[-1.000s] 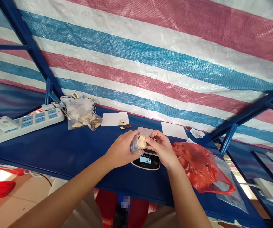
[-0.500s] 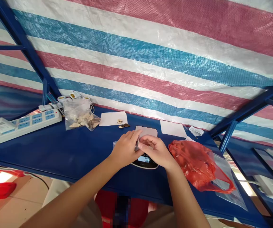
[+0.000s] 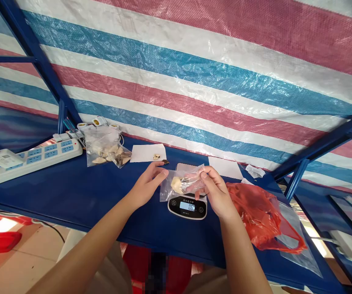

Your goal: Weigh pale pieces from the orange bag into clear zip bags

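My right hand (image 3: 217,190) pinches the right end of a small clear plastic bag (image 3: 191,173). A pale, chip-like piece (image 3: 177,185) shows inside the bag. The bag hangs over a kitchen scale (image 3: 187,216), whose display reads 0.6, and hides part of its pan. My left hand (image 3: 146,183) is at the bag's left edge, thumb and index fingertips apart. Beyond its fingertips lies a dark piece (image 3: 166,162), partly hidden by the hand. A small pale piece (image 3: 156,156) rests on a white paper (image 3: 143,152) behind.
A larger clear bag of pale pieces (image 3: 108,153) lies at the back left, beside a white power strip (image 3: 41,159). To the right are a crumpled red plastic bag (image 3: 255,212), a clear sheet (image 3: 306,257), another white paper (image 3: 225,167) and a crumpled white scrap (image 3: 254,170).
My hands have moved apart. The small bag, earlier mostly hidden between them, is now spread out in my right hand. My left hand has shifted left, toward the dark piece.
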Tool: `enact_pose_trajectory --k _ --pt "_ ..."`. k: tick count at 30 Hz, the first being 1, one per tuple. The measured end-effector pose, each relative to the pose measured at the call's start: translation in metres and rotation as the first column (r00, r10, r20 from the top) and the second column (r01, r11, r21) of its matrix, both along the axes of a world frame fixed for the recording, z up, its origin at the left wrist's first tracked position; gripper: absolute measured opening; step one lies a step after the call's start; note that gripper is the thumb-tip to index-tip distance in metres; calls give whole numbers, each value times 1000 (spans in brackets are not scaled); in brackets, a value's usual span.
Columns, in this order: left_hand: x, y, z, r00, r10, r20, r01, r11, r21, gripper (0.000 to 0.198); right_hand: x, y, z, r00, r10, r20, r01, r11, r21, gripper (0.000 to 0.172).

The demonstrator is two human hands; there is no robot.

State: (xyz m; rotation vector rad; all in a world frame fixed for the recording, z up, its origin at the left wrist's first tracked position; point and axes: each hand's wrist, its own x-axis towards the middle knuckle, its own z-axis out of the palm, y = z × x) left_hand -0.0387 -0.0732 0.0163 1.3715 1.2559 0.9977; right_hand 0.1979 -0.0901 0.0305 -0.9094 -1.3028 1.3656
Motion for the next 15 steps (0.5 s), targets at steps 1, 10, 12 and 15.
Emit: enact_pose_trajectory --k 1,10,12,15 --pt "0 -3 -2 994 -10 108 20 996 -86 67 1 -1 1 1000 11 -29 -11 1000 1 26" --pt "30 -28 2 815 -170 553 317 931 -182 53 -3 0 1 997 56 -57 -60 995 -81 33" --pt "33 -27 2 808 -106 579 272 940 -207 50 -2 2 0 993 61 -100 -69 995 -70 29" --pt "35 -24 1 785 -72 615 258 941 -219 40 -2 2 -2 989 64 -130 -72 996 -55 26"
